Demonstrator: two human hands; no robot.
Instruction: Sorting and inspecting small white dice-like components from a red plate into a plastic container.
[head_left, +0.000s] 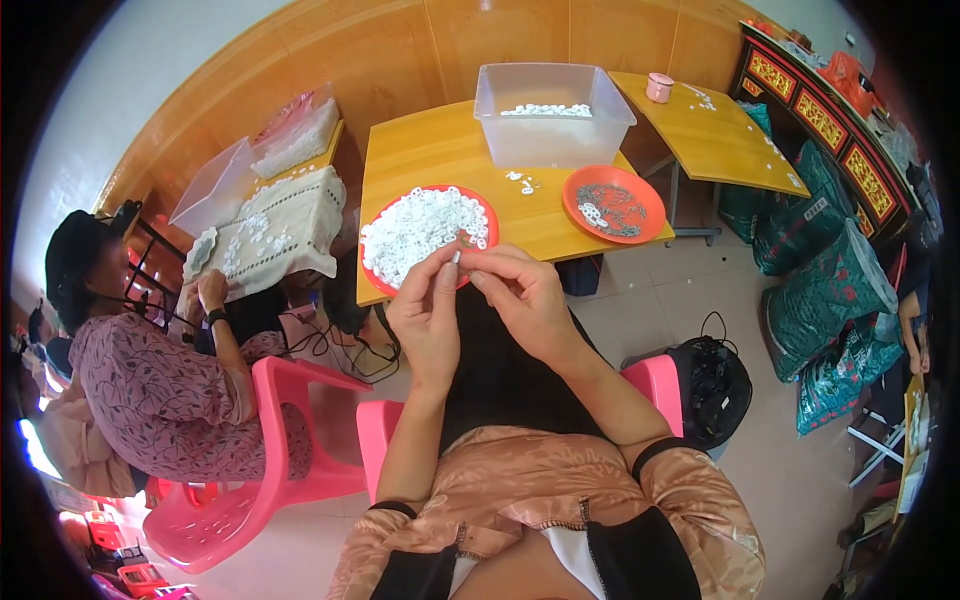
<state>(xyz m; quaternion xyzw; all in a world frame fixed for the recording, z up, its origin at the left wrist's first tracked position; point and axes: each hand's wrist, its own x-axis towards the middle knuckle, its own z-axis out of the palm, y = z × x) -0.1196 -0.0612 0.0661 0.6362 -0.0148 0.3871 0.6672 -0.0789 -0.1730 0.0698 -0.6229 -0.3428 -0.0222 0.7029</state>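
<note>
Hands point(480, 300) raised together, fingertips of both pinching small white ring point(457, 257), above red plate point(376, 283).

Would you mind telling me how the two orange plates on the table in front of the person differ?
The left orange plate is heaped with small white rings, nearly covering it; the right orange plate holds a thin scatter of dark bits and a few white rings, with bare rim showing. The left one sits close behind the left hand and right hand; the right one lies apart. Both are round and rest on the yellow table.
</note>
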